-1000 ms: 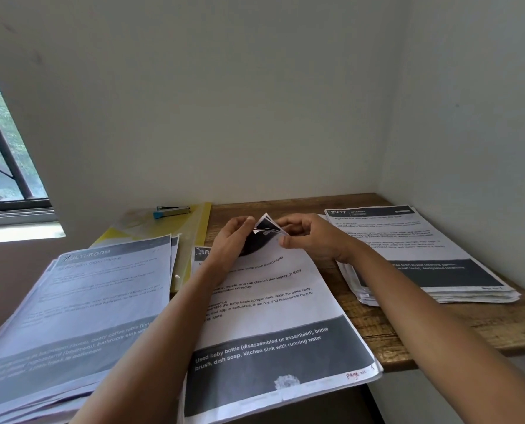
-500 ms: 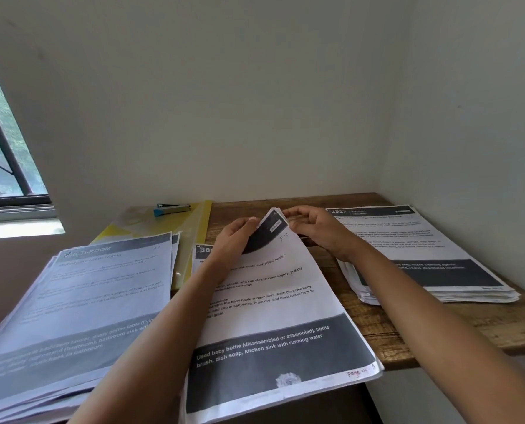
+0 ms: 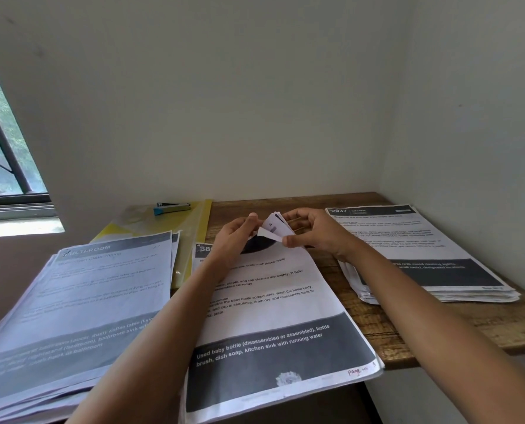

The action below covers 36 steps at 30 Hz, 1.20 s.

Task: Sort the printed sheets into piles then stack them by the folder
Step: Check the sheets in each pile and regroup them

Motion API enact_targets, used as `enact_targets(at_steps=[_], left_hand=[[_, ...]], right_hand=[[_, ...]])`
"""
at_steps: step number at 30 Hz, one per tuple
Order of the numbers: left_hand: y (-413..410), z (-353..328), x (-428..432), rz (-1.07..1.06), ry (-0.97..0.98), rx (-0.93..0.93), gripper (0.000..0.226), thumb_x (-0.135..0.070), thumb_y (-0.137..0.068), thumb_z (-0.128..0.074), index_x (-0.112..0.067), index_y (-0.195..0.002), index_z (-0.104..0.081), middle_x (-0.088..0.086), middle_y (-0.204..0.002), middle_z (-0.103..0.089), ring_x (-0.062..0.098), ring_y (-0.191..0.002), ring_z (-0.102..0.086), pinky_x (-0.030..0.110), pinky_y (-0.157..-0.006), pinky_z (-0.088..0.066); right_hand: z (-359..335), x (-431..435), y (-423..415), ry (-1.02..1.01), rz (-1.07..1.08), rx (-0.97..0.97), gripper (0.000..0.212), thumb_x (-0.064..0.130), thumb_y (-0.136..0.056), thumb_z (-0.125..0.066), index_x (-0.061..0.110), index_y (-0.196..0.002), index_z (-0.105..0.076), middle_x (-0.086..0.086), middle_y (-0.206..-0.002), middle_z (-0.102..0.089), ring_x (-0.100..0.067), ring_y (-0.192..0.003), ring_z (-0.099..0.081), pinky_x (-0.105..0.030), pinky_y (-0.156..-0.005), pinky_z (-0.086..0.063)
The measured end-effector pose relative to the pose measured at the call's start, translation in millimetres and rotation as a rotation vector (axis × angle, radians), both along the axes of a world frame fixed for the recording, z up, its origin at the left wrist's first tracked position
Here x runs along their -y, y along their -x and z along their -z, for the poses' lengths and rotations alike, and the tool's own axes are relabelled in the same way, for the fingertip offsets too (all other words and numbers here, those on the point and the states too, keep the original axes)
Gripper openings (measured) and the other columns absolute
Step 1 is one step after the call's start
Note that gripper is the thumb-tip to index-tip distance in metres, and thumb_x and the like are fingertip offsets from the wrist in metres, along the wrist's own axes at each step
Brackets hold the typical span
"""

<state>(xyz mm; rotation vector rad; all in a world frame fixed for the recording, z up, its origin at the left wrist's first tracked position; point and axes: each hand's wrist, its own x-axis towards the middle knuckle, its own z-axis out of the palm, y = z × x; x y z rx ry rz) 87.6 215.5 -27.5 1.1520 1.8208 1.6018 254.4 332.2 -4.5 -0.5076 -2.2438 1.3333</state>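
Printed white sheets with grey bands, middle pile on the wooden table.
Left hand and right hand both pinch its curled far corner, lifted between them.

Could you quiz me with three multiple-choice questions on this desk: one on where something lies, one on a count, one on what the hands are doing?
1. Where is the stapler?
A. on the yellow folder
B. on the right pile
C. on the windowsill

2. How many paper piles lie out?
A. one
B. three
C. five

3. What are both hands doing?
A. resting flat
B. pinching the middle pile's top corner
C. holding the stapler

Answers: 1 A, it sits at the folder's far end. 2 B, left, middle, right. 3 B, left hand and right hand lift the corner.
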Motion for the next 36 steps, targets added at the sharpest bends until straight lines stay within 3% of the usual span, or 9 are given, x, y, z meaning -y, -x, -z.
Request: enact_targets(at_steps=[4,8,13,20,23,29,32,36], left_hand=[[0.4,3.0,-3.2,-0.021,0.001,0.001,0.038,-0.055,-0.089,-0.054,-0.022,-0.094,-0.073,0.006,-0.100,-0.072,0.026,-0.102,-0.065,0.039,-0.094,-0.048],[-4.3,2.0,-8.1,-0.074,-0.003,0.011,0.040,-0.057,-0.088,-0.056,-0.020,-0.093,-0.072,0.004,-0.096,-0.073,0.022,-0.096,-0.066,0.031,-0.081,-0.050],[-9.4,-1.5,-9.3,-0.120,0.018,0.030,0.042,-0.058,-0.087,-0.057,-0.018,-0.092,-0.070,0.003,-0.093,-0.071,0.015,-0.083,-0.062,0.025,-0.069,-0.045],[-8.1,-1.4,-10.3,-0.117,0.064,0.035,0.041,-0.056,-0.086,-0.058,-0.018,-0.096,-0.070,0.004,-0.096,-0.071,0.019,-0.090,-0.064,0.030,-0.076,-0.049],[-8.0,-1.1,-10.8,-0.104,0.062,0.081,0.034,-0.047,-0.087,-0.061,-0.016,-0.098,-0.069,0.006,-0.098,-0.071,0.017,-0.086,-0.063,0.027,-0.072,-0.049],[-6.9,-1.5,-11.4,-0.097,0.068,0.114,0.019,-0.034,-0.085,-0.065,-0.018,-0.094,-0.068,0.008,-0.100,-0.069,0.020,-0.087,-0.062,0.032,-0.078,-0.049],[-6.7,-0.8,-10.6,-0.072,0.050,0.130,0.013,-0.027,-0.085,-0.064,-0.018,-0.095,-0.067,0.009,-0.100,-0.069,0.022,-0.090,-0.064,0.033,-0.081,-0.052],[-6.9,-0.6,-11.0,-0.065,0.037,0.141,0.010,-0.020,-0.087,-0.061,-0.020,-0.094,-0.069,0.003,-0.093,-0.069,0.017,-0.083,-0.063,0.030,-0.077,-0.051]], right_hand=[[2.2,-0.6,1.3,-0.016,-0.005,0.006,0.051,0.015,-0.070,-0.082,0.016,-0.117,-0.061,0.000,-0.106,-0.068,-0.016,-0.099,-0.065,-0.032,-0.084,-0.056],[1.2,2.7,1.1,-0.035,-0.015,-0.003,0.049,0.012,-0.069,-0.082,0.018,-0.114,-0.062,0.003,-0.102,-0.068,-0.010,-0.094,-0.065,-0.020,-0.075,-0.054],[2.7,4.6,2.0,-0.058,-0.027,-0.004,0.048,0.009,-0.068,-0.083,0.020,-0.110,-0.063,-0.001,-0.104,-0.067,-0.014,-0.094,-0.065,-0.026,-0.078,-0.057],[2.4,5.3,2.3,-0.079,-0.042,0.013,0.045,0.011,-0.070,-0.082,0.024,-0.109,-0.063,0.002,-0.107,-0.065,-0.013,-0.096,-0.064,-0.022,-0.076,-0.055],[1.8,4.2,1.3,-0.047,-0.046,0.005,0.045,0.012,-0.071,-0.081,0.021,-0.111,-0.062,-0.001,-0.108,-0.065,-0.014,-0.097,-0.063,-0.021,-0.074,-0.055],[2.0,1.9,1.2,0.022,-0.065,-0.009,0.046,0.010,-0.073,-0.079,0.012,-0.116,-0.061,-0.007,-0.109,-0.067,-0.011,-0.091,-0.065,-0.018,-0.068,-0.053],[2.5,1.8,1.6,0.048,-0.046,-0.039,0.035,0.018,-0.083,-0.071,0.010,-0.116,-0.062,-0.008,-0.107,-0.068,-0.009,-0.086,-0.066,-0.018,-0.068,-0.054],[5.1,0.6,4.7,-0.009,0.040,-0.024,0.025,0.029,-0.094,-0.056,0.014,-0.112,-0.064,-0.007,-0.105,-0.069,-0.017,-0.094,-0.064,-0.024,-0.073,-0.051]])
